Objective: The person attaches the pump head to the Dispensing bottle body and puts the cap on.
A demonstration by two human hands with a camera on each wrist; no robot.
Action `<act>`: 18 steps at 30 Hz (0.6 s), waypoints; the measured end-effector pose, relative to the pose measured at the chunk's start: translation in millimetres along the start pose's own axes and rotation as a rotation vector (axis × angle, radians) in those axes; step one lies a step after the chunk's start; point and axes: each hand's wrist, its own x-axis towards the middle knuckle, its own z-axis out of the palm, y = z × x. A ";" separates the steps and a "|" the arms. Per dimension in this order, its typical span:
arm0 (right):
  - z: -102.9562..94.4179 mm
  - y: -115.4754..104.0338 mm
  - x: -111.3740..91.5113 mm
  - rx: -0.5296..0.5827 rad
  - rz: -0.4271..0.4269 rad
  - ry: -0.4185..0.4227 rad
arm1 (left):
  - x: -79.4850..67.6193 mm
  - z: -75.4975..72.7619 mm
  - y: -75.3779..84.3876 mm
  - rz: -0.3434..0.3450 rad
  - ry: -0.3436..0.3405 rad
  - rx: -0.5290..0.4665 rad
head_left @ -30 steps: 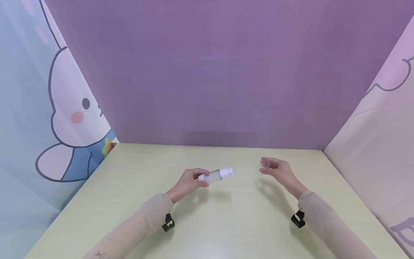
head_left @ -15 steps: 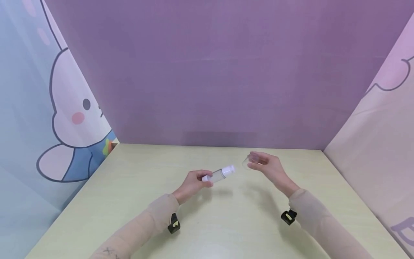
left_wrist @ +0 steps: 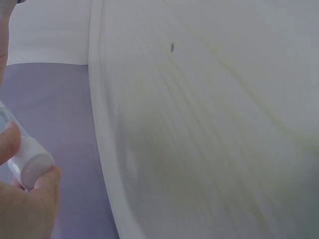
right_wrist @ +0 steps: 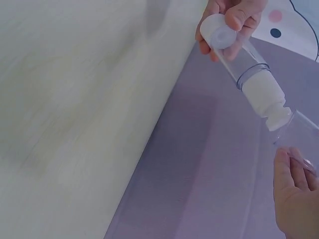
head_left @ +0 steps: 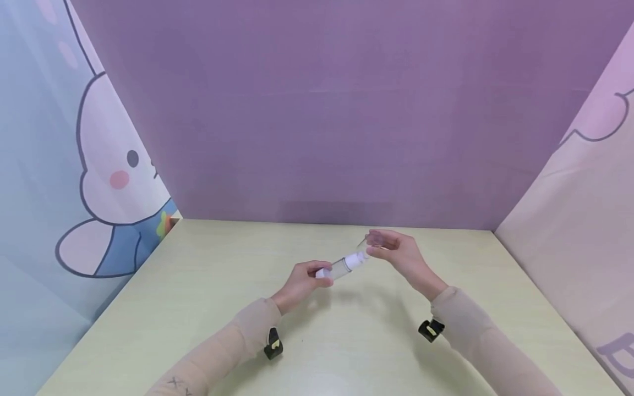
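Observation:
My left hand [head_left: 303, 283] grips a clear pump bottle [head_left: 339, 268] by its white base, holding it tilted above the table with the white pump head pointing up and right. In the right wrist view the bottle's white collar and pump nozzle [right_wrist: 278, 117] show plainly. My right hand [head_left: 403, 257] pinches a clear cap [right_wrist: 302, 139] by its closed end. The cap's open mouth is right at the nozzle and overlaps its tip in the head view. The left wrist view catches only the white base [left_wrist: 33, 164] between thumb and fingers.
A pale wooden table [head_left: 317, 341] lies under both hands. Behind it rises a purple panel [head_left: 317, 121]. Fabric with cartoon prints [head_left: 119, 165] hangs at the left, and a pale printed curtain [head_left: 584, 209] borders the right side.
My right hand has moved left with the clear cap, bringing it to the pump nozzle. My left hand has shifted slightly right with the bottle.

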 end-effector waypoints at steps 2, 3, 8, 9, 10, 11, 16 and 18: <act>0.3 0.5 0.0 0.006 -0.002 -0.001 | 0.3 0.3 0.2 0.005 0.001 -0.008; 0.5 0.8 0.1 0.009 -0.002 -0.004 | 0.3 0.3 0.5 0.007 0.001 -0.012; 4.6 2.5 -0.9 0.016 -0.003 -0.017 | -1.6 -0.5 3.1 0.022 -0.018 -0.045; 5.3 2.6 -1.3 0.018 -0.002 -0.018 | -2.9 -0.5 5.4 0.025 -0.023 -0.049; 5.8 2.7 -1.5 0.024 -0.002 -0.016 | -4.6 -0.5 8.5 0.027 -0.027 -0.055; 6.0 2.8 -1.8 0.029 -0.001 -0.016 | -6.9 -0.3 12.3 0.028 -0.030 -0.057; 8.2 5.0 -2.8 0.058 0.010 -0.015 | -12.8 2.1 20.5 0.032 -0.034 -0.064; 9.3 5.8 -3.1 0.063 0.010 -0.019 | -8.4 3.8 14.4 0.036 -0.038 -0.075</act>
